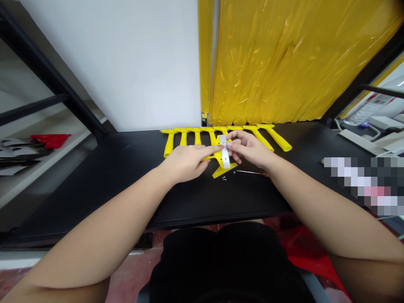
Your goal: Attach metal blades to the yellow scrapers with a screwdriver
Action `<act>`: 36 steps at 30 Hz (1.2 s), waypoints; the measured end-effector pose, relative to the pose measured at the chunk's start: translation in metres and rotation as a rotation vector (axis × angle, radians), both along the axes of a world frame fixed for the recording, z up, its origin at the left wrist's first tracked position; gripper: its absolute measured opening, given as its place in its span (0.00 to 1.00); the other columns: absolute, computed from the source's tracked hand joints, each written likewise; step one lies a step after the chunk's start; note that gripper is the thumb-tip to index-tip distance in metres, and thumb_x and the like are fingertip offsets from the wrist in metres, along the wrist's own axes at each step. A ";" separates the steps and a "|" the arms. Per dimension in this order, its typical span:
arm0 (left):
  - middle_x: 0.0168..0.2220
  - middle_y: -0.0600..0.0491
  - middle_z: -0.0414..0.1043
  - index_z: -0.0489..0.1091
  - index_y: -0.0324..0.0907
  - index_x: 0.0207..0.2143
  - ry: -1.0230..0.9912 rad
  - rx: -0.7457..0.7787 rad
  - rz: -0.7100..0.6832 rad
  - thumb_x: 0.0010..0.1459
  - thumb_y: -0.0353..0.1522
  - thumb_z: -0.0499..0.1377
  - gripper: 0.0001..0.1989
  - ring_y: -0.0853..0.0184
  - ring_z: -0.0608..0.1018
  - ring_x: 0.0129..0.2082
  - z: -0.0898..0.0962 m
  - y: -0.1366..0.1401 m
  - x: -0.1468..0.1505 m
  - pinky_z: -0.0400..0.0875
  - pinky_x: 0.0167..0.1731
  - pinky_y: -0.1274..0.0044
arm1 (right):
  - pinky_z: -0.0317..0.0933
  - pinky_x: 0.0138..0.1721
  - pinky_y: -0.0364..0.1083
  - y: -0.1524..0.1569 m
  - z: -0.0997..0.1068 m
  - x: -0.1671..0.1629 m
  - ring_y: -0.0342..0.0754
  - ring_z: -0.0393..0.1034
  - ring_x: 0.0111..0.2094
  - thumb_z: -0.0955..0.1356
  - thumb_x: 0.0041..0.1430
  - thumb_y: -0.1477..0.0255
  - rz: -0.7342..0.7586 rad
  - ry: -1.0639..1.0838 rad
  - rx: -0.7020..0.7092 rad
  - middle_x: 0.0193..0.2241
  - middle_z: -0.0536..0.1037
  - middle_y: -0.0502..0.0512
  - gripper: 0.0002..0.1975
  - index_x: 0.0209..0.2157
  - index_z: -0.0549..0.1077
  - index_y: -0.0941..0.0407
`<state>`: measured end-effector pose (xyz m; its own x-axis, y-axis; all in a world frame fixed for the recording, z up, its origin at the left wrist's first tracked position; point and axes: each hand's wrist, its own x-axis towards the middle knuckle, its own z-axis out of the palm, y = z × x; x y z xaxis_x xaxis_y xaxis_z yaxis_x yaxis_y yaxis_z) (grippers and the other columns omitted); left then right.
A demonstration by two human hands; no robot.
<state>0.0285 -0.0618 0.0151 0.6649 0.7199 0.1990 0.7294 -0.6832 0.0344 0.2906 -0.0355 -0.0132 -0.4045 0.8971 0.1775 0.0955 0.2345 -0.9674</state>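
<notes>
A black tabletop (94,176) runs below yellow plastic sheeting (284,63) and a white panel (142,63). Near its far edge lies a row of yellow handles (168,143), heads side by side, grips pointing toward the person. The left hand (186,164) is curled around the grip of another yellow handle (217,158), index finger stretched straight so its tip presses a white strip (226,160). The right hand (252,149) is half open, fingers bent, thumb and forefinger at the strip's right edge (whether they truly pinch it, I cannot tell). The held handle is in front of the row, its head crosswise to the grip. Just below it rests a flat yellow piece (220,173), and near that a thin metal rod (249,172). The strip, with small dark holes, lies along the handle's head. Smallest are the screws (224,179) and a tiny ring (234,172).
</notes>
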 end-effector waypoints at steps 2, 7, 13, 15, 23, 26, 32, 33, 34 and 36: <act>0.55 0.51 0.79 0.59 0.60 0.73 0.029 -0.003 0.050 0.70 0.36 0.52 0.30 0.59 0.82 0.45 0.001 0.003 -0.001 0.73 0.41 0.70 | 0.58 0.23 0.43 -0.001 0.002 0.010 0.41 0.64 0.21 0.75 0.61 0.55 -0.023 -0.186 0.134 0.24 0.75 0.47 0.17 0.40 0.75 0.54; 0.51 0.51 0.81 0.60 0.61 0.72 0.102 -0.024 0.123 0.69 0.36 0.52 0.30 0.58 0.82 0.43 0.001 0.010 -0.007 0.73 0.40 0.70 | 0.53 0.26 0.45 -0.007 0.007 0.017 0.41 0.59 0.20 0.76 0.59 0.64 0.058 -0.685 0.317 0.20 0.71 0.45 0.14 0.46 0.84 0.53; 0.52 0.50 0.81 0.59 0.59 0.73 0.115 -0.008 0.156 0.69 0.37 0.52 0.31 0.56 0.82 0.46 0.000 0.013 -0.009 0.73 0.41 0.70 | 0.53 0.30 0.45 -0.012 0.010 -0.002 0.41 0.60 0.22 0.73 0.62 0.71 0.179 -0.881 0.370 0.22 0.71 0.45 0.10 0.45 0.83 0.56; 0.51 0.50 0.81 0.59 0.59 0.73 0.118 -0.012 0.156 0.69 0.37 0.52 0.31 0.56 0.82 0.46 -0.001 0.014 -0.009 0.73 0.41 0.69 | 0.53 0.30 0.45 -0.011 0.009 -0.002 0.41 0.60 0.23 0.73 0.61 0.71 0.176 -0.852 0.368 0.22 0.70 0.44 0.09 0.43 0.81 0.56; 0.48 0.50 0.81 0.60 0.58 0.73 0.077 -0.004 0.161 0.69 0.38 0.53 0.30 0.56 0.82 0.43 -0.002 0.016 -0.010 0.71 0.39 0.69 | 0.50 0.30 0.45 -0.006 0.004 0.011 0.42 0.55 0.24 0.73 0.63 0.64 0.152 -0.658 0.316 0.21 0.64 0.43 0.08 0.37 0.79 0.54; 0.48 0.50 0.81 0.60 0.58 0.73 0.059 0.000 0.170 0.69 0.38 0.54 0.30 0.57 0.81 0.40 -0.001 0.016 -0.010 0.70 0.37 0.69 | 0.51 0.29 0.45 -0.005 0.004 0.014 0.42 0.56 0.24 0.73 0.63 0.65 0.069 -0.691 0.326 0.21 0.66 0.44 0.07 0.37 0.79 0.54; 0.47 0.50 0.81 0.61 0.58 0.72 0.048 -0.003 0.170 0.69 0.37 0.54 0.30 0.58 0.81 0.38 -0.001 0.016 -0.010 0.69 0.36 0.70 | 0.54 0.29 0.46 -0.005 0.008 0.011 0.43 0.62 0.24 0.73 0.62 0.69 -0.033 -0.848 0.376 0.22 0.71 0.47 0.04 0.34 0.80 0.54; 0.46 0.50 0.81 0.61 0.58 0.72 0.050 -0.004 0.167 0.69 0.37 0.54 0.30 0.58 0.81 0.38 -0.001 0.016 -0.010 0.69 0.36 0.70 | 0.54 0.30 0.46 -0.005 0.008 0.010 0.43 0.63 0.24 0.73 0.62 0.69 -0.031 -0.881 0.379 0.22 0.72 0.47 0.04 0.34 0.81 0.54; 0.46 0.50 0.81 0.61 0.58 0.72 0.053 -0.005 0.165 0.69 0.37 0.54 0.30 0.58 0.81 0.38 -0.001 0.016 -0.010 0.69 0.36 0.70 | 0.55 0.30 0.46 -0.005 0.008 0.009 0.43 0.63 0.24 0.73 0.62 0.70 -0.026 -0.910 0.380 0.22 0.73 0.47 0.04 0.34 0.81 0.54; 0.46 0.50 0.81 0.61 0.58 0.72 0.061 -0.009 0.160 0.69 0.37 0.54 0.30 0.58 0.81 0.38 -0.001 0.015 -0.009 0.69 0.35 0.70 | 0.55 0.30 0.46 -0.005 0.008 0.008 0.43 0.64 0.24 0.74 0.62 0.70 -0.009 -0.943 0.383 0.23 0.74 0.47 0.03 0.35 0.81 0.55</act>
<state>0.0194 -0.0468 0.0142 0.5523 0.8190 0.1553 0.8297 -0.5581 -0.0077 0.2983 -0.0402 -0.0047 -0.5218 0.8506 0.0654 0.7839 0.5083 -0.3566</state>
